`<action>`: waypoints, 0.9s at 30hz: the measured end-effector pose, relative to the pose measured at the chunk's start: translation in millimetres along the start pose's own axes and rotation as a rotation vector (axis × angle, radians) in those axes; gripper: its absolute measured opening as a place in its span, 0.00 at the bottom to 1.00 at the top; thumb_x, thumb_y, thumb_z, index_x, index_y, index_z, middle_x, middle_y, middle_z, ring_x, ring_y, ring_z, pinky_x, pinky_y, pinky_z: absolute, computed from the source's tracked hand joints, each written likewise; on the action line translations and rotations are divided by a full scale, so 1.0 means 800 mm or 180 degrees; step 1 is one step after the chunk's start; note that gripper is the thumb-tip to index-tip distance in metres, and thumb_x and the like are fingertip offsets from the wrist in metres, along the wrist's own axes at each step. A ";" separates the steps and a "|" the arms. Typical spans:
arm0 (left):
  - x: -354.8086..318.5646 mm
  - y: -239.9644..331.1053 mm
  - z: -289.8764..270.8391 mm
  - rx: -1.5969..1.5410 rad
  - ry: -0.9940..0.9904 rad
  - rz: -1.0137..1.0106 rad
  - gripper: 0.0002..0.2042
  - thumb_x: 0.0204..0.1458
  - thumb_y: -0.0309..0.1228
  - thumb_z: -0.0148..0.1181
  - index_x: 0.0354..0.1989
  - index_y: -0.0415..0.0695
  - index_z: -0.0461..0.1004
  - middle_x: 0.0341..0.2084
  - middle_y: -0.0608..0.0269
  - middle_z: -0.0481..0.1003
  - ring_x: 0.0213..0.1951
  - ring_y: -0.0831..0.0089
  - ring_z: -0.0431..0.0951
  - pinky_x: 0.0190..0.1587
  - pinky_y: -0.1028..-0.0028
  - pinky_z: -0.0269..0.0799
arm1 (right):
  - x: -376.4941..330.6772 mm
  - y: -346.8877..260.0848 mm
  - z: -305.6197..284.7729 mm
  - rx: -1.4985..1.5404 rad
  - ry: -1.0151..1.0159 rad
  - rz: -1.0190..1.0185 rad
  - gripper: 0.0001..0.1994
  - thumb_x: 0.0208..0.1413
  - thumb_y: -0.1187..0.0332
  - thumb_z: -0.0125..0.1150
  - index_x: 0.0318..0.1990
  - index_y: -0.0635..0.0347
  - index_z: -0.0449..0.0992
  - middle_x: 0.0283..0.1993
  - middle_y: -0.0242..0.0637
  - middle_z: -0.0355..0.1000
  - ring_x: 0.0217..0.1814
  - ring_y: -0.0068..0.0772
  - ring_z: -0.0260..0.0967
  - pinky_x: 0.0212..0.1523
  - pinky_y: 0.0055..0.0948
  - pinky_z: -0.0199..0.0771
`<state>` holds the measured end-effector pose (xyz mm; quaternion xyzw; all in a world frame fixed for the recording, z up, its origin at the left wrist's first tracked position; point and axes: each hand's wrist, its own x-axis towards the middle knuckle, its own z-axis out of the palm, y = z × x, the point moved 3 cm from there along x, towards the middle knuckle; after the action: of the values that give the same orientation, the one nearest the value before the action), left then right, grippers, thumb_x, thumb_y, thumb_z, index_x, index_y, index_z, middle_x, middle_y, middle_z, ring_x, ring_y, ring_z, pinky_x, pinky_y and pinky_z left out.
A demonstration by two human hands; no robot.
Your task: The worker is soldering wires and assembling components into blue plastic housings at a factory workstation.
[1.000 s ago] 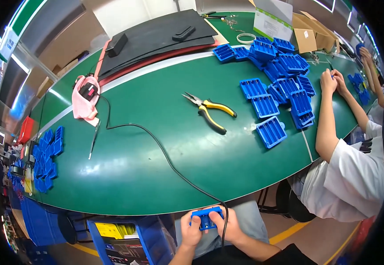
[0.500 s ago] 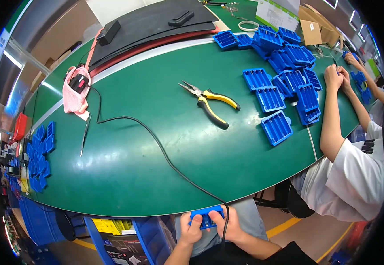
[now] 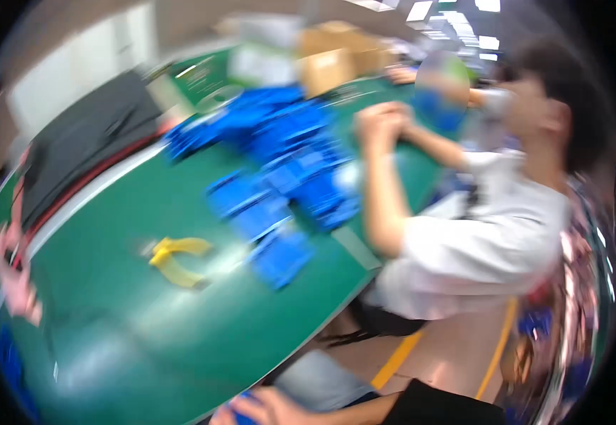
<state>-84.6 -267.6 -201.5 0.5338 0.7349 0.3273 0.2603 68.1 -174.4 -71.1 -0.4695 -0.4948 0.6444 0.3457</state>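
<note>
The picture is smeared by motion. At the bottom edge my left hand [image 3: 221, 416] and my right hand [image 3: 286, 407] sit close together below the table's edge, closed on a small blue plastic part [image 3: 244, 401] between them. Little of the left hand shows. Yellow-handled pliers [image 3: 177, 258] lie on the green table [image 3: 145, 340] well beyond my hands. Several blue plastic trays [image 3: 279, 177] lie spread across the middle and far side of the table.
A person in a white shirt [image 3: 478, 248] sits at the right with both hands [image 3: 379, 124] raised over the table. A pink tool [image 3: 14, 283] lies at far left, a black mat [image 3: 88, 142] behind it, cardboard boxes [image 3: 329, 60] at the back. A yellow line [image 3: 396, 358] marks the floor.
The view has swung sharply to the right and blurred; the seated person now fills the right half. My hands stay together on the blue part at the bottom edge.
</note>
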 end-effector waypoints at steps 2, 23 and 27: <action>-0.002 -0.003 -0.007 -0.1577 -0.0442 -0.1619 0.19 0.61 0.42 0.47 0.40 0.36 0.74 0.38 0.46 0.74 0.38 0.57 0.73 0.42 0.60 0.69 | -0.008 0.028 -0.003 -0.0757 0.0224 -0.0361 0.13 0.61 0.63 0.50 0.42 0.64 0.75 0.39 0.41 0.74 0.38 0.30 0.69 0.41 0.33 0.70; 0.044 0.149 -0.036 -0.0366 0.1564 0.2470 0.16 0.61 0.35 0.47 0.41 0.33 0.73 0.33 0.53 0.75 0.34 0.66 0.75 0.38 0.68 0.72 | -0.002 -0.008 0.009 0.0832 0.0279 0.0885 0.14 0.61 0.61 0.51 0.43 0.63 0.76 0.35 0.44 0.75 0.38 0.32 0.68 0.41 0.34 0.69; 0.054 0.032 0.009 -0.1609 0.0367 0.0309 0.16 0.63 0.36 0.44 0.41 0.33 0.73 0.35 0.54 0.74 0.37 0.68 0.74 0.40 0.70 0.71 | -0.012 -0.024 0.012 0.0239 0.0137 0.0064 0.13 0.62 0.63 0.51 0.42 0.63 0.77 0.35 0.43 0.75 0.39 0.32 0.71 0.41 0.33 0.70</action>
<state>-75.8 -219.4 -188.1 0.4669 0.6170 0.5426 0.3271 61.8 -180.7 -49.8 -0.4749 -0.4579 0.6557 0.3672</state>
